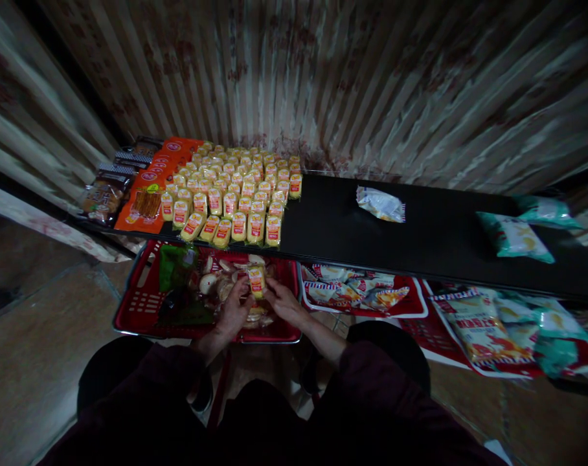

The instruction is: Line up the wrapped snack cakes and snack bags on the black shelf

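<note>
One yellow packet (257,282), long axis straight ahead, in the grip of left hand (234,307) and right hand (286,303)

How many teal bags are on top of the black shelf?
2: the front teal bag and the back teal bag, both toward the right end of the black shelf. Others could be hidden.

The left sleeve (148,382) towards eight o'clock and the right sleeve (376,388) towards five are dark plum, both ending above the wrist; left hand (234,309) and right hand (284,303) are ungloved. Black trousers (104,362) round over the knees, and a dark shoe (204,391) with a paler edge shows near seven.
</note>
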Demonstrator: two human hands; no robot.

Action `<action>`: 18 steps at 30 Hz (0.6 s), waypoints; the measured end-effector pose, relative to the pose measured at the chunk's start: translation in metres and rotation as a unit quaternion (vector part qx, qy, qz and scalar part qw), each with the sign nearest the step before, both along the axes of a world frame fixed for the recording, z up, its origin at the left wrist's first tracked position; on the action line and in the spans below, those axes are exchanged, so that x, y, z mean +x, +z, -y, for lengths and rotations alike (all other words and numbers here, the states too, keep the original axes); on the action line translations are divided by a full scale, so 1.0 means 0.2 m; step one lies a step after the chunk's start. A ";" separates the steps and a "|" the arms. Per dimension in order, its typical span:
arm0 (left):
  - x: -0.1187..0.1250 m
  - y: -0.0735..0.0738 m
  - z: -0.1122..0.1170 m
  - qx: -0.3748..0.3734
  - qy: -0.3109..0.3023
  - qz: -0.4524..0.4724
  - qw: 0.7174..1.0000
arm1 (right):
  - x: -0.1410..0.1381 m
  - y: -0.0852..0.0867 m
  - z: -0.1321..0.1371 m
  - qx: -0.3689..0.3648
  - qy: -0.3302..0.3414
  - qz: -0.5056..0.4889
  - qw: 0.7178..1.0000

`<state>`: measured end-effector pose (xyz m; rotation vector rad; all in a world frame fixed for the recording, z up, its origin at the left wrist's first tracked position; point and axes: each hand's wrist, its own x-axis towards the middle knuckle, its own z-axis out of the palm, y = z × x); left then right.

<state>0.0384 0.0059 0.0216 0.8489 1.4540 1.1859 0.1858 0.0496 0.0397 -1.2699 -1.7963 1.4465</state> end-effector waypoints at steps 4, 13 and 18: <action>0.01 0.02 0.01 0.023 -0.010 -0.050 0.998 | 0.01 0.01 0.02 0.025 -0.005 0.005 1.000; 0.07 0.11 0.03 0.052 -0.016 -0.101 0.993 | 0.04 0.05 0.06 0.039 -0.031 0.004 0.999; 0.10 0.19 0.00 0.091 -0.019 -0.106 0.990 | 0.06 0.08 0.07 0.047 -0.077 -0.031 0.995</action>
